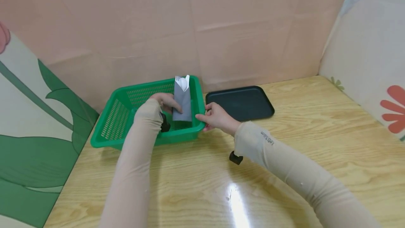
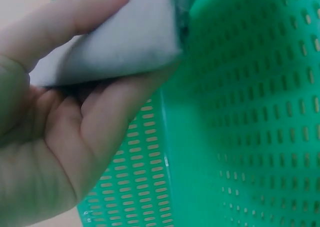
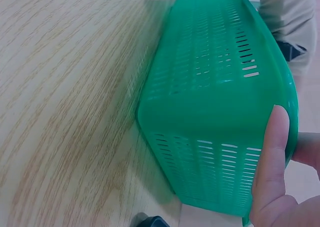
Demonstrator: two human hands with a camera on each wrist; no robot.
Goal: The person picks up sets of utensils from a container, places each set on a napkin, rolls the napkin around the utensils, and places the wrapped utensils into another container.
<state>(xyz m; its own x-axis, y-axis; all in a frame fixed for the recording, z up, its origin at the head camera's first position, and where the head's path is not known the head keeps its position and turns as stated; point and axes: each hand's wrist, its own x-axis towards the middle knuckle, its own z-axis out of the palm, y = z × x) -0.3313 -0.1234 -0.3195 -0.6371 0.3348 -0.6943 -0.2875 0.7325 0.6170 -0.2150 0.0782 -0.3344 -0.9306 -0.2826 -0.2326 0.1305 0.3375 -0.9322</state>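
Note:
A grey cutlery pouch with a white fork, a spoon and a knife poking out of its top is in my left hand, over the right part of a green plastic basket. The left wrist view shows the thumb on one face of the pouch and the fingers behind it. At the basket's right end, my right hand pinches the rim. In the right wrist view, a finger lies along the outside of the basket near its corner.
Right of the basket, a black tray lies on the wooden table, against the back wall. A pink sheet covers that wall. Panels with painted flowers and leaves stand at both sides.

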